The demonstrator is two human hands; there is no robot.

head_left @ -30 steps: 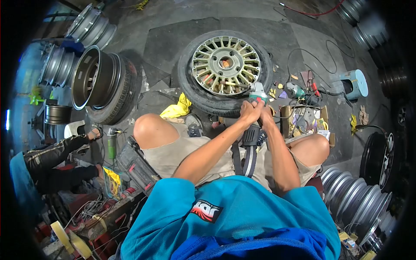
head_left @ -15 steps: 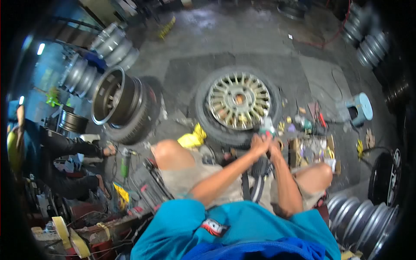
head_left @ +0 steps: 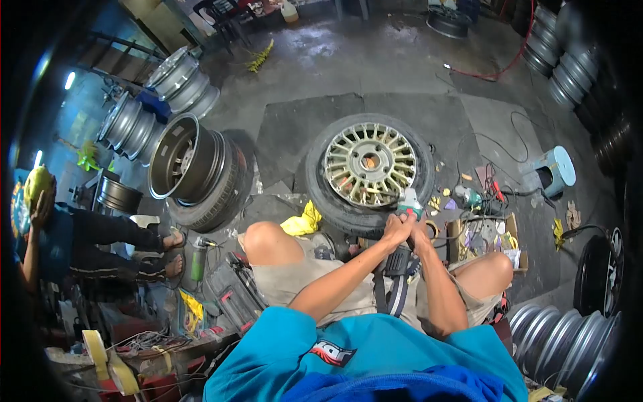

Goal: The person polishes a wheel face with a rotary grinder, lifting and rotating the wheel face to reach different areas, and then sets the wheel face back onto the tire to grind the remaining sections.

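Both my hands are closed around an angle grinder (head_left: 410, 199) with a silver head, a teal body and a dark rear end pointing toward my lap. My left hand (head_left: 397, 229) wraps it from the left, and my right hand (head_left: 420, 236) grips from the right. The grinder's head is at the near edge of a spoked alloy wheel rim (head_left: 345, 155), though I cannot tell whether it touches. That rim lies flat on a black tire (head_left: 315, 181) on the floor in front of my crossed legs.
A second grinder (head_left: 469, 196) and a cardboard box (head_left: 454, 248) of small items lie to the right, near a blue stool (head_left: 561, 167). Yellow cloth (head_left: 305, 221) is by my left knee. At left, a wheel (head_left: 191, 157) sits on a tire; another person (head_left: 87, 231) is beyond.
The view has shifted slightly and is sharper. Both hands keep hold of the grinder at the rim's near edge. The person at left has an arm raised toward the head.
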